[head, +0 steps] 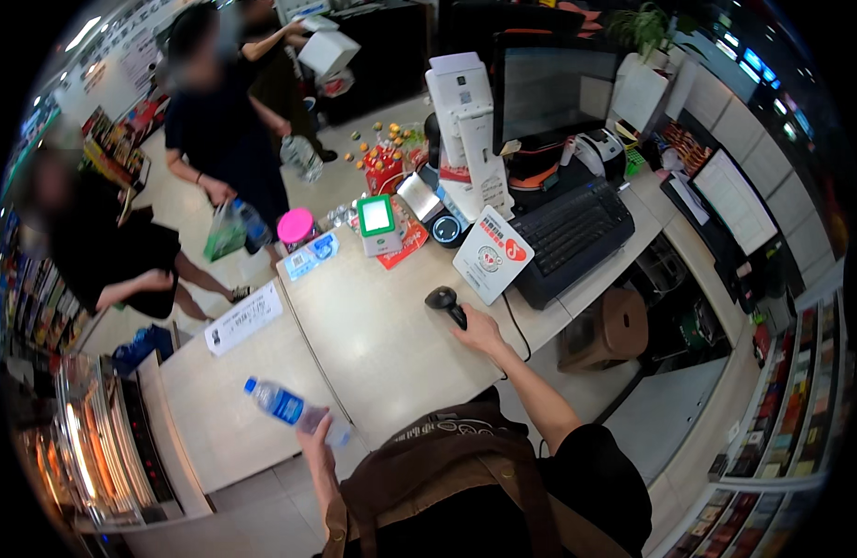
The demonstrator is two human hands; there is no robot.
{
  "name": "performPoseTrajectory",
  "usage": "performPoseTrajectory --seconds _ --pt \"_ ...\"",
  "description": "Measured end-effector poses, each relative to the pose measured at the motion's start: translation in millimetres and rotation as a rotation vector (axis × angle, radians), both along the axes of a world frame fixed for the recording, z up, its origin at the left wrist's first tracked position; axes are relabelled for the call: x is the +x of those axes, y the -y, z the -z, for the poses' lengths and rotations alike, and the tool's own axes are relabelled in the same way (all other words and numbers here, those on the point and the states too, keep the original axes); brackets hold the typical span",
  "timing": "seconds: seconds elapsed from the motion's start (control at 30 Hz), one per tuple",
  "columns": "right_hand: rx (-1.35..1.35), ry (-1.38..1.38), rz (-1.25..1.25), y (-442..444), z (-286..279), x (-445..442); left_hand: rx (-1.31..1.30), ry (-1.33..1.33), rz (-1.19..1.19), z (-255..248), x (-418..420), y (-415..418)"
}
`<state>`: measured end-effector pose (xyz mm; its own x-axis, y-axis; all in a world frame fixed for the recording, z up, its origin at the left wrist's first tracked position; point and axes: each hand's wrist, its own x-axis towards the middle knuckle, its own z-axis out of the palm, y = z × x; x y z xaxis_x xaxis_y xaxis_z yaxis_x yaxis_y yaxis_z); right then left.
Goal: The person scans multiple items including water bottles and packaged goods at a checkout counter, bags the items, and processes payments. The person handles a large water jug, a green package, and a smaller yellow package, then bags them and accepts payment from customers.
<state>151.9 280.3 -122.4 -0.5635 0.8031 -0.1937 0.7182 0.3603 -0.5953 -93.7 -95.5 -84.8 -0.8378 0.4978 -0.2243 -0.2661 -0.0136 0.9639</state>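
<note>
My left hand (318,439) grips the lower part of a clear plastic water bottle (286,404) with a blue cap and blue label, tilted above the near left part of the counter (400,342). In my right hand (481,328) is the handle of a black handheld barcode scanner (444,300), its head pointing to the left over the counter. A white card stand with print (493,255) stands just beyond my right hand, beside a black keyboard (571,234). A green and white payment box (378,224) sits at the counter's far side.
A monitor (554,91), a white payment terminal (470,125) and a pink-lidded jar (297,227) stand at the back. Several people are beyond the counter, one carrying bags and bottles (301,159). A heated roller cabinet (100,439) is at left, a brown stool (603,328) below right.
</note>
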Motion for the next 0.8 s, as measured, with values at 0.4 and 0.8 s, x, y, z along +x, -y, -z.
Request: performPoseTrajectory --seconds 0.4,0.8 --pt "-0.048 -0.442 -0.222 57 -87 -27 -0.193 -0.311 0.053 12 36 -112" --pt "0.341 -0.349 -0.659 131 -162 -51 -0.307 -0.626 0.029 5 41 -123"
